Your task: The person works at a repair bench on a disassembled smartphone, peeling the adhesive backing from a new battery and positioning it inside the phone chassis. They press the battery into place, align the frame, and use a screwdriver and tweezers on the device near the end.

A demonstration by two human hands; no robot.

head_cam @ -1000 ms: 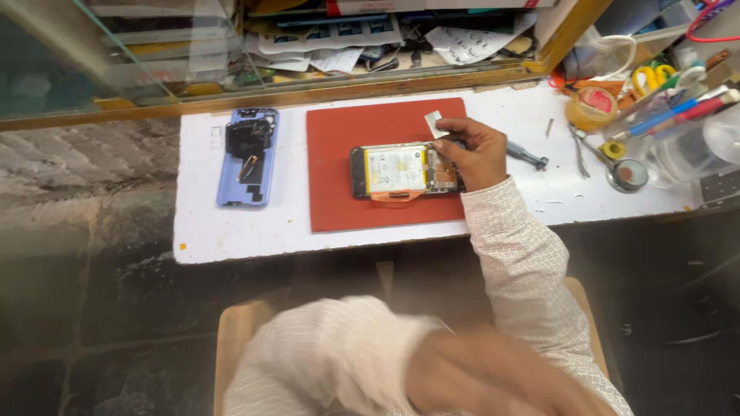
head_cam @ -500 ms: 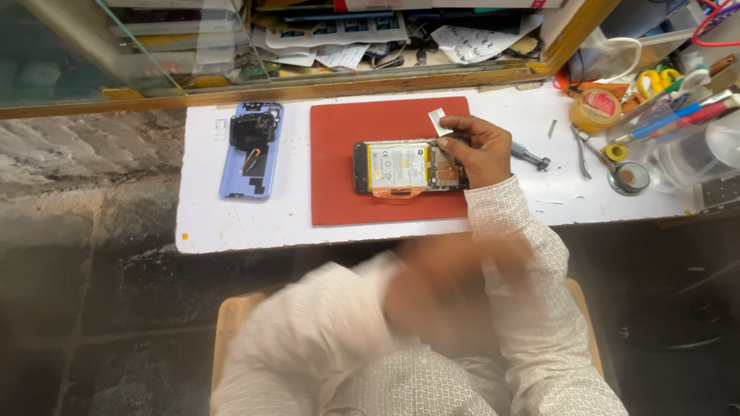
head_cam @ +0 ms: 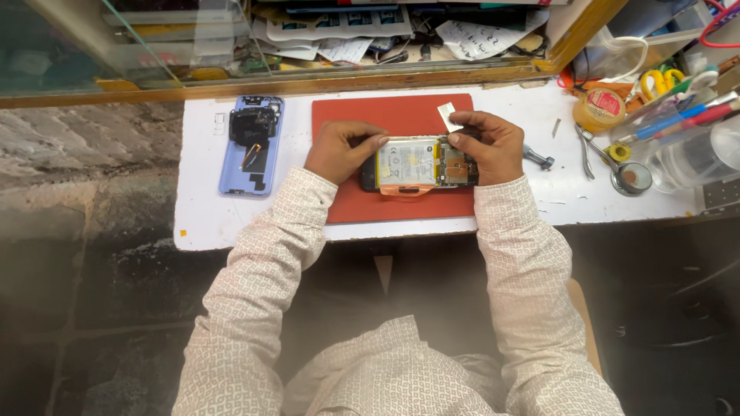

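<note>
1. Nearest the camera, the person's patterned sleeves (head_cam: 254, 308) run up from 6 o'clock toward the white worktop (head_cam: 200, 223).
2. At the centre, an opened phone (head_cam: 420, 164) with its back off lies on a red mat (head_cam: 401, 115), battery and circuit board showing.
3. The left hand (head_cam: 339, 150) grips the phone's 9 o'clock end, fingers curled together against its edge; the right hand (head_cam: 486, 146) closes over the 3 o'clock end, thumb and fingertips pinched on the board area, possibly around a small tool, though that is too small to tell.
4. The phone looks light and stiff, but its bared board and thin cables seem fragile; the frame edges are the safer hold.
5. At 9 o'clock, well apart, lies a pale blue back cover (head_cam: 250, 146).
6. At 3 o'clock sit tweezers (head_cam: 583, 146) and a round tin (head_cam: 599, 108).
7. Farthest, at 12 o'clock, a glass-fronted shelf (head_cam: 347, 38) holds papers.
</note>
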